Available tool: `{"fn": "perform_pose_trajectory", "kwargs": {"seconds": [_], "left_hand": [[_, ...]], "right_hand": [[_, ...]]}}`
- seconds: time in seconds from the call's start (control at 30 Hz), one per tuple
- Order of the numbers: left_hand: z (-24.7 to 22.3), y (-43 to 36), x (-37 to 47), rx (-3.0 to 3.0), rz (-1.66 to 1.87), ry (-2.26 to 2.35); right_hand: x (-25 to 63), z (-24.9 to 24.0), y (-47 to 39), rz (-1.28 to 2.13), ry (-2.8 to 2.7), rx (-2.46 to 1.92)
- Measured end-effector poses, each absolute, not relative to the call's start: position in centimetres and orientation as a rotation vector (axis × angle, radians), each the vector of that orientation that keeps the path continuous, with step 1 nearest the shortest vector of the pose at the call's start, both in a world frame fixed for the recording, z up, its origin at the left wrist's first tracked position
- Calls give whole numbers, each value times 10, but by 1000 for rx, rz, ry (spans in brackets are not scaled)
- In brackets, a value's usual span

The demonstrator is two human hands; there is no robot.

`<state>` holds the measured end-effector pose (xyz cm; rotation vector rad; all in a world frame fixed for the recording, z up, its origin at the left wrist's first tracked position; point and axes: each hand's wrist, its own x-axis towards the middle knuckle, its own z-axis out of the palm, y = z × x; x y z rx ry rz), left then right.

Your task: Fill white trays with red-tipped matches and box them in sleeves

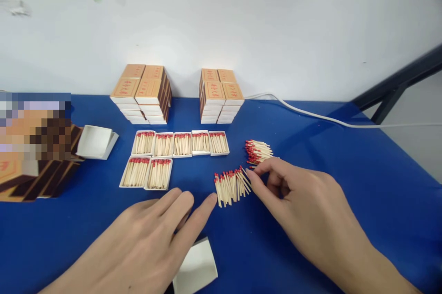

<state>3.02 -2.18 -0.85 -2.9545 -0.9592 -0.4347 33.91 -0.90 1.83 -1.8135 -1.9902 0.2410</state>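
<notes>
Head view. I have both of the person's hands over the blue table (pixel 331 144). A row of loose matches (pixel 229 186) lies between them, slightly right of centre, red heads at the far end; the matches at the right end slant more than the others.

Left hand (pixel 152 234): palm down, near left, fingers spread wide. One extended finger has its tip at the left end of the row; the other visible fingers are bent. This hand partly covers a white tray (pixel 200 264) at the near edge.

Right hand (pixel 307 199): near right, thumb and forefinger set narrow at the right end of the row. I cannot tell whether a match is pinched between them. A second pile of matches (pixel 259 151) lies just beyond these fingertips.

Left of the loose matches, I read seven filled trays in two lines: a far line of five trays (pixel 220 153) and a near line of two trays (pixel 158 188). Behind them, near the wall (pixel 276 22), stand a left stack of matchboxes (pixel 141 93) and a right stack of matchboxes (pixel 221 93). Far left, more matchboxes (pixel 19 169) are partly blurred out, with white trays (pixel 95 141) just beside them. A white cable (pixel 311 116) crosses the far right.
</notes>
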Motion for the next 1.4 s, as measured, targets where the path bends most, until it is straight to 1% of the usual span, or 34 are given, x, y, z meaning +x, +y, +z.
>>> {"fn": "perform_pose_trajectory", "kwargs": {"seconds": [0.27, 0.33, 0.5, 0.67, 0.83, 0.9, 1.03, 1.23, 1.4], "left_hand": [[-12, -19, 30, -2936, -434, -945], [-12, -18, 30, -2940, -436, -928], [-9, -17, 30, -2957, -438, -928], [-10, -17, 28, -2962, -458, -908], [-9, -22, 25, -2995, -331, -1012], [-7, -22, 25, -3009, -315, -1015], [-4, -18, 30, -2966, -426, -922], [-9, -16, 31, -2943, -430, -910], [-17, -24, 22, -2961, -317, -952]], "right_hand": [[330, 26, -13, 477, -1991, -1735], [333, 29, -12, 477, -1988, -1732], [356, 29, -8, 170, -1984, -1778], [364, 21, -8, -2, -2124, -1755], [358, 19, -8, -182, -2161, -1700], [357, 19, -8, -208, -2159, -1697], [358, 19, -7, -199, -2184, -1683], [361, 16, -6, -234, -2242, -1651], [362, 12, -2, -293, -2263, -1600]]}}
